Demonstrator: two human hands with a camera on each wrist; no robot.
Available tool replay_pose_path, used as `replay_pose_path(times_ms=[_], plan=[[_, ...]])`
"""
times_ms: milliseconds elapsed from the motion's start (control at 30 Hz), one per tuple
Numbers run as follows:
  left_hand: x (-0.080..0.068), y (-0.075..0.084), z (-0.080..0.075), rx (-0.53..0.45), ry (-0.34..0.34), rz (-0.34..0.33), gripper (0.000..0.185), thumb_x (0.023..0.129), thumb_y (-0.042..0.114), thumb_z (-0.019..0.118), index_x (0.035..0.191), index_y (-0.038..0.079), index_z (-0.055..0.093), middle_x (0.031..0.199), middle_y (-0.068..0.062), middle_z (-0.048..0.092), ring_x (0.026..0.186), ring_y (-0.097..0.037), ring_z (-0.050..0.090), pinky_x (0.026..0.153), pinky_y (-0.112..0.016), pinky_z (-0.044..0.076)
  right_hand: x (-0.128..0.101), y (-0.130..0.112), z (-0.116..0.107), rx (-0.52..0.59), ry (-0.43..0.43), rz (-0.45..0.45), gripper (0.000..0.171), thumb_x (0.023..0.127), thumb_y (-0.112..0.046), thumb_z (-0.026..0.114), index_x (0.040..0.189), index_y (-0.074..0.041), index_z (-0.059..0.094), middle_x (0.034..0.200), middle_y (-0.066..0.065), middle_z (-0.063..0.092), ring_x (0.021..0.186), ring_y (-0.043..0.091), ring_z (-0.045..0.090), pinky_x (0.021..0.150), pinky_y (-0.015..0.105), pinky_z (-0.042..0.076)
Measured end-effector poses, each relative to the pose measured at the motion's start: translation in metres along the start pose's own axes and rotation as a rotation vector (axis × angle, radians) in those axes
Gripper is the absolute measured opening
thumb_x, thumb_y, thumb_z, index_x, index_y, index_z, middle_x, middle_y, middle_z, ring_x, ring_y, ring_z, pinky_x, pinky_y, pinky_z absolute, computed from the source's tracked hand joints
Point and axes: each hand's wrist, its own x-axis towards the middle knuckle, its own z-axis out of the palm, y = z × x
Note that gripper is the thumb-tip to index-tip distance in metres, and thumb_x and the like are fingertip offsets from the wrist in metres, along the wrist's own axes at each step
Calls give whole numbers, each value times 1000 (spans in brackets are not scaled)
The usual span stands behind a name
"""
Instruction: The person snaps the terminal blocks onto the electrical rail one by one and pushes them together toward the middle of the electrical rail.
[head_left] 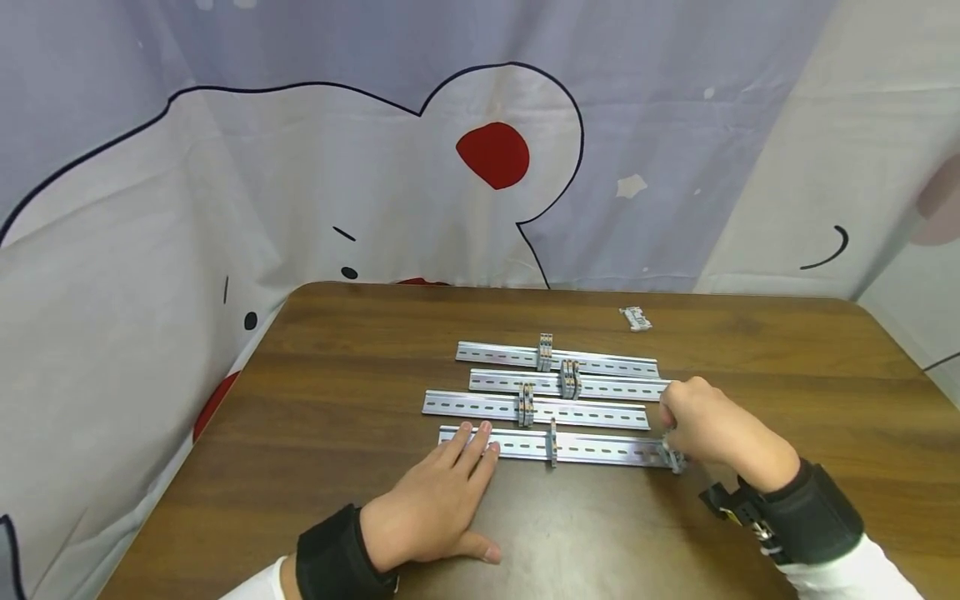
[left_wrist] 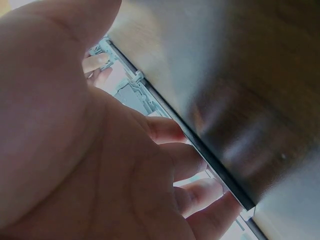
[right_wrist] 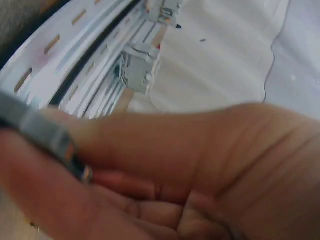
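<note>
A: Left hand (head_left: 431, 508) lies flat on the table (head_left: 337, 417), fingers straight and close together, tips pressing the near rail's (head_left: 585, 448) left end.

B: And the right hand (head_left: 708, 433)?

A: Curled at that rail's right end, pinching a grey clip (head_left: 672, 456) against it. Three more rails (head_left: 558, 382) lie just behind.
</note>
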Motion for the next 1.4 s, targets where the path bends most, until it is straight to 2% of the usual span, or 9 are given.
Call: replay_pose_path(times_ms=[67, 133, 200, 300, 467, 667, 900, 1133, 1400], plan=[[0, 1, 0, -2, -2, -1, 108, 79, 80, 45, 152, 1, 30, 159, -23, 17, 146, -40, 19, 113, -47, 31, -2, 7, -4, 60, -36, -21, 25, 77, -4, 75, 66, -11, 54, 58, -3, 53, 44, 11, 58, 52, 28, 45], [1, 1, 0, -6, -4, -1, 108, 79, 80, 45, 152, 1, 30, 160, -23, 16, 146, -40, 19, 113, -47, 31, -4, 16, -11, 144, -80, -53, 16, 80, -13, 78, 81, -5, 64, 61, -2, 61, 48, 13, 63, 57, 29, 52], [2, 0, 1, -9, -4, 2, 108, 79, 80, 45, 152, 1, 30, 160, -23, 16, 146, -40, 18, 113, -47, 31, -6, 25, -18, 221, -126, -95, 26, 80, -19, 79, 94, 0, 66, 62, -2, 65, 53, 15, 65, 60, 29, 55], [3, -1, 2, -13, 3, 12, 108, 79, 79, 46, 151, 0, 30, 159, -24, 17, 145, -42, 18, 113, -48, 31, -7, 37, -25, 323, -185, -160, 36, 79, -17, 78, 105, 4, 64, 65, -2, 69, 60, 15, 68, 59, 27, 55], [2, -3, 5, -27, 13, 18, 109, 79, 80, 46, 151, -1, 29, 159, -26, 17, 145, -43, 19, 112, -50, 32, -2, 50, -23, 433, -269, -222, 36, 78, -11, 77, 107, 4, 62, 75, 1, 73, 67, 18, 69, 61, 30, 56], [1, -3, 6, -37, 21, 19, 109, 80, 79, 46, 151, -2, 29, 158, -27, 16, 145, -44, 19, 112, -50, 32, 7, 59, -15, 568, -353, -184, 37, 78, -10, 79, 104, 6, 59, 82, 12, 73, 75, 26, 71, 69, 34, 58], [2, -3, 4, -15, -6, -1, 109, 80, 81, 44, 153, 1, 27, 160, -23, 14, 146, -41, 16, 114, -47, 31, 13, 58, -4, 685, -359, -155, 44, 79, -13, 80, 107, 9, 56, 82, 18, 72, 77, 26, 71, 72, 36, 58], [1, -1, 2, 3, 9, 2, 109, 79, 81, 44, 152, 1, 29, 159, -23, 16, 146, -41, 18, 113, -47, 33, 21, 40, 7, 722, -312, -248, 40, 80, -10, 79, 106, 12, 58, 82, 17, 73, 74, 25, 72, 70, 37, 59], [2, -1, 2, 0, 5, -4, 109, 79, 81, 44, 152, 1, 29, 160, -23, 16, 146, -41, 18, 113, -47, 32, 24, 19, 16, 762, -256, -233, 45, 80, -10, 79, 111, 15, 59, 83, 17, 73, 75, 27, 72, 70, 39, 59]])
